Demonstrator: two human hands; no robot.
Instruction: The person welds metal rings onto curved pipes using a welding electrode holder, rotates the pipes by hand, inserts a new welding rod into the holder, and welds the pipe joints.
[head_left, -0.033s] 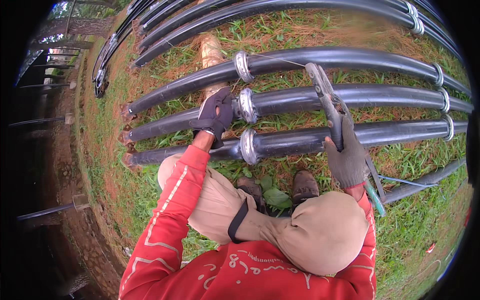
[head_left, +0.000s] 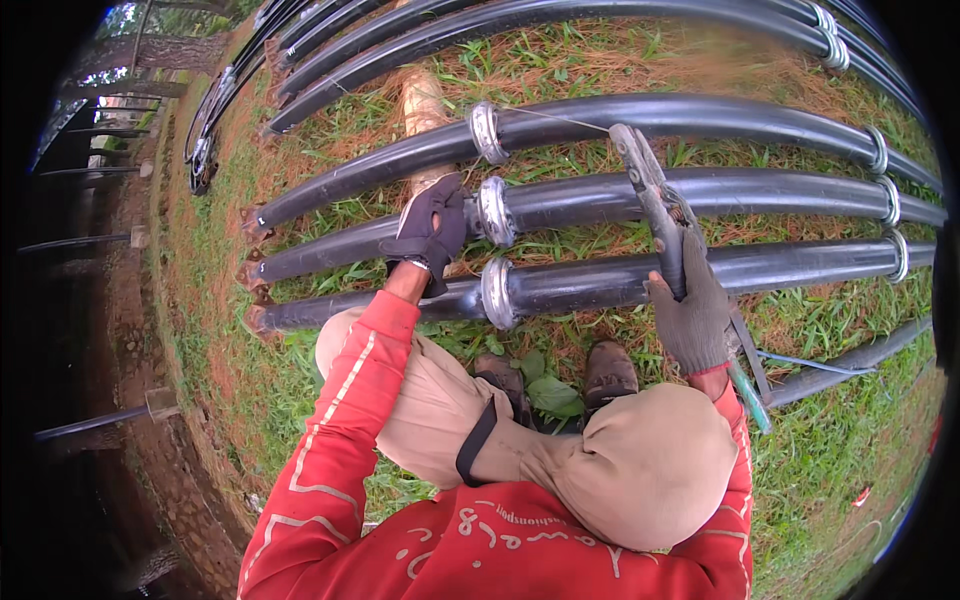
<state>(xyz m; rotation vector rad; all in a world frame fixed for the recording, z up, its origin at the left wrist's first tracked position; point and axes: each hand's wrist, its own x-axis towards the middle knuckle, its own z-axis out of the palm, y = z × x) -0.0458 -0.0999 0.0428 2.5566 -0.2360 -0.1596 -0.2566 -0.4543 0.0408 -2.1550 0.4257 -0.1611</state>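
My left hand [head_left: 430, 235] wears a dark glove and curls over the middle black pipe [head_left: 340, 250], just left of its silver ring [head_left: 495, 210]. My right hand [head_left: 690, 310], in a grey knit glove, grips a long, worn metal clamp-like tool [head_left: 645, 195]. A thin rod runs from that tool's tip leftward to near the ring [head_left: 487, 133] on the farther pipe [head_left: 650, 115]. A nearer pipe [head_left: 590, 280] carries another ring [head_left: 497, 292]. Below my right hand are a green handle [head_left: 748, 400] and a flat metal bar, partly hidden by the hand.
More black pipes [head_left: 540, 20] lie beyond, over a pale log [head_left: 420, 100]. Coiled hoses [head_left: 205, 140] lie at upper left beside trees [head_left: 150, 50]. A grey pipe [head_left: 820, 375] lies at right. My knees and boots are on grass [head_left: 840, 480]. A dirt edge [head_left: 150, 350] runs along the left.
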